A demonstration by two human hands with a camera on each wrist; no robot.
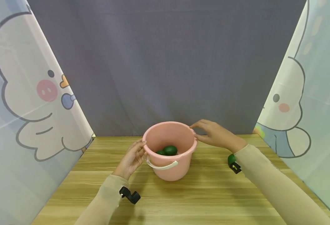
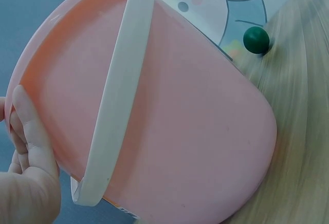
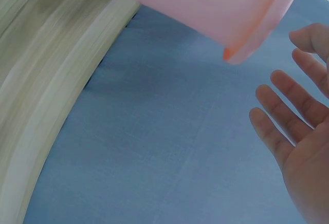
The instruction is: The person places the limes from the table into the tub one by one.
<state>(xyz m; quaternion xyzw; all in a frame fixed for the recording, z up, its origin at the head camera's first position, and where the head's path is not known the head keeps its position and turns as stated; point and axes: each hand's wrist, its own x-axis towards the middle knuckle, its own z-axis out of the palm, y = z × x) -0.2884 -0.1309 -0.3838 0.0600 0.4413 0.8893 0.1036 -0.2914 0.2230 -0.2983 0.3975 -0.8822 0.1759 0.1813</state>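
A pink bucket (image 1: 172,172) with a white handle (image 1: 165,167) stands upright on the wooden table. Inside, at its bottom, lie dark green rounded things (image 1: 170,150), partly overlapping. My left hand (image 1: 131,157) pinches the near-left rim; in the left wrist view the thumb (image 2: 31,126) lies against the rim's outer side and a fingertip shows beyond it. On the far right, my right hand (image 1: 212,134) is beside the rim with its fingers loosely bent. In the right wrist view those fingers (image 3: 290,116) are spread and hold nothing, with a gap to the rim.
A green ball (image 2: 256,40) rests on the table to the right of the bucket, partly hidden behind the right wrist's black mount (image 1: 234,167) in the head view. A dark grey curtain (image 1: 167,62) closes off the back, and printed cartoon sheets (image 1: 322,109) hang along both sides.
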